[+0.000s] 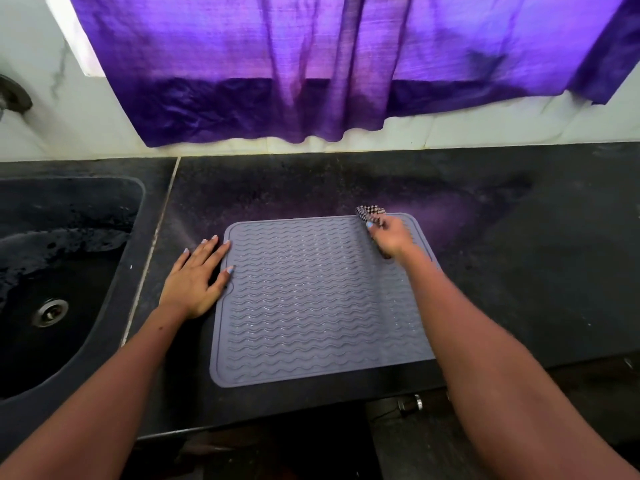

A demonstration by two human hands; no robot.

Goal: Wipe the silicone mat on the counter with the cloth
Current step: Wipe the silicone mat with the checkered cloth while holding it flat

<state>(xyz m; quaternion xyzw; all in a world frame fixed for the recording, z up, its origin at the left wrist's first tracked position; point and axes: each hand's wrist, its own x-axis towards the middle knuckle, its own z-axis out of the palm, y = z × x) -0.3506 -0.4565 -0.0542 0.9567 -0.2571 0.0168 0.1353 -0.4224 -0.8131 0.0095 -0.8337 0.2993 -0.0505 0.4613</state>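
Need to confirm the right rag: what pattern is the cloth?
A dark-and-white check; the cloth shows in the head view, bunched in the right hand.

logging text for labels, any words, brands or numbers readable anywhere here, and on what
None: no word, brand, number or sign can be read in this view.
silicone mat: only raised wavy ridges, no lettering.
cloth: a checked pattern, no print; the right hand grips it.
curtain: plain purple fabric.
sink and counter: no markings visible.
left hand lies flat at the mat's left edge.
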